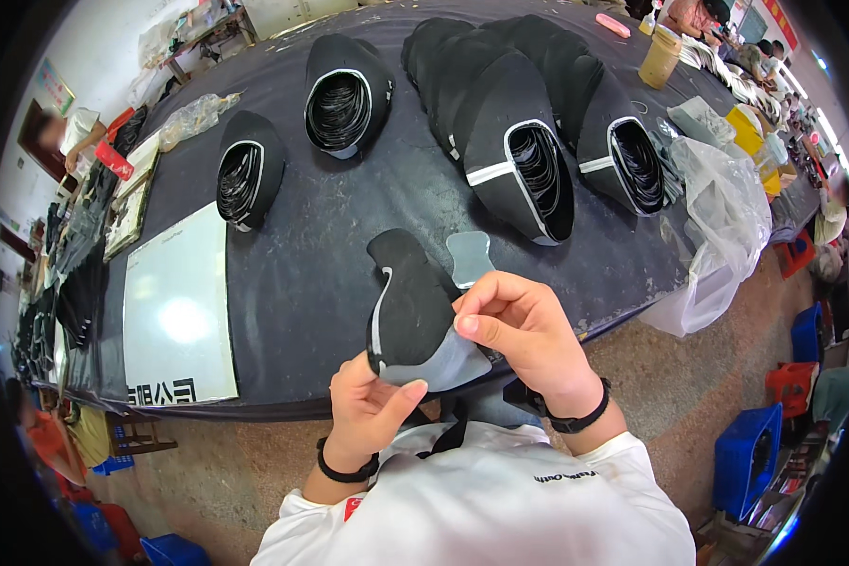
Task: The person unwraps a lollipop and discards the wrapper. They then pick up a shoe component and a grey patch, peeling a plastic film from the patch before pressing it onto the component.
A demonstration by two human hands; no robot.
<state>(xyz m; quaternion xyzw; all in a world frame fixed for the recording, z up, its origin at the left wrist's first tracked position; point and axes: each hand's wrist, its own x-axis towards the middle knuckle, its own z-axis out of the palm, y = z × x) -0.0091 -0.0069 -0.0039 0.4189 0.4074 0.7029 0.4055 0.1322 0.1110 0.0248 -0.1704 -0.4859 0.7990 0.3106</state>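
A black shoe upper (407,307) with a grey band along its lower edge is held up over the table's near edge. My left hand (366,406) is closed on its lower left corner, the thumb lying on the grey band. At its right edge my right hand (530,325) pinches the material between thumb and fingers. Just beyond the right hand, a small translucent, waisted piece (469,257) lies flat on the dark table cover (302,311). Dark wristbands circle both wrists.
Nested black shoe uppers stand in stacks: a small one (266,170), a rounder one (375,80) and long rows (491,113) at the back. A white board (177,311) lies left. A clear plastic bag (722,212) hangs over the right edge, near a jar (660,58). Other people sit farther off.
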